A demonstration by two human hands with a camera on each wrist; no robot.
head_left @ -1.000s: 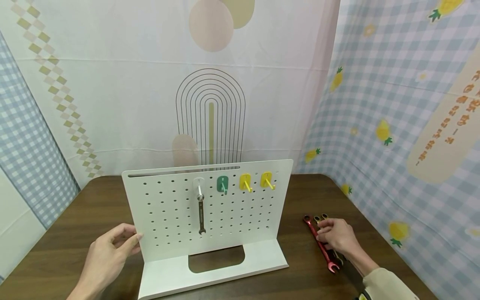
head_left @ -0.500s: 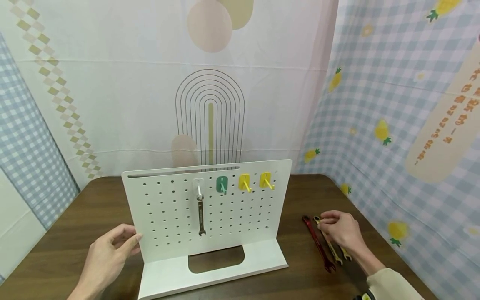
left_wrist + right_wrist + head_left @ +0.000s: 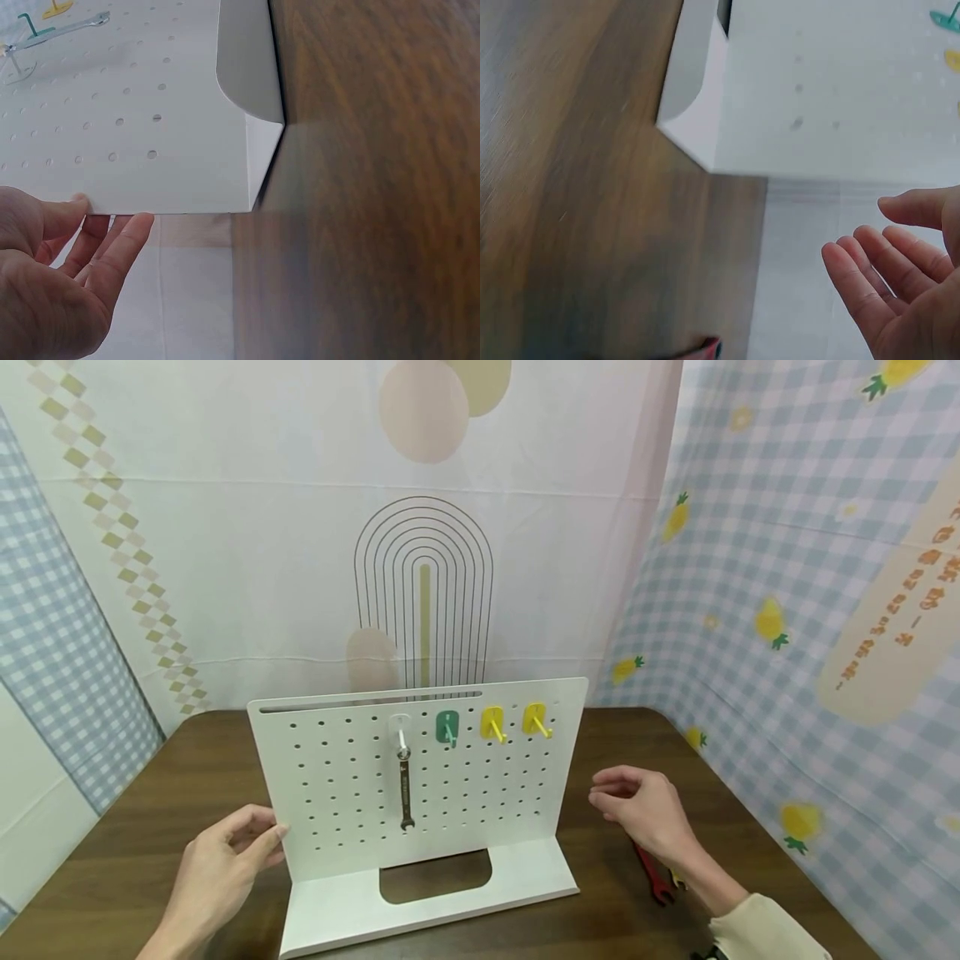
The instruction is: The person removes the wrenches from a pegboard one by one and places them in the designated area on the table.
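Observation:
A white pegboard stand (image 3: pixel 337 818) stands upright on the table. My left hand (image 3: pixel 221 868) holds its left edge, thumb on the front face and fingers behind. From the board's white hook (image 3: pixel 401 731) hangs a silver combination wrench (image 3: pixel 406 789). My right hand (image 3: pixel 647 810) hovers just right of the board, with a gap between thumb and fingers; in the right wrist view nothing lies in its grasp. Partly hidden below that hand lie a red wrench (image 3: pixel 655 875) and a yellow-gold wrench (image 3: pixel 678 879).
A green hook (image 3: pixel 447 727) and two yellow hooks, one left (image 3: pixel 492 724) and one right (image 3: pixel 536 720), hold nothing. The dark wooden table (image 3: pixel 195 768) meets a white cloth backdrop (image 3: pixel 247 568) behind and a checked cloth (image 3: pixel 750 693) at the right.
My right hand has moved from the gold wrenches leftward towards the board. Earlier the red and gold wrenches became more spread out beside it. My left hand has stayed on the board's edge.

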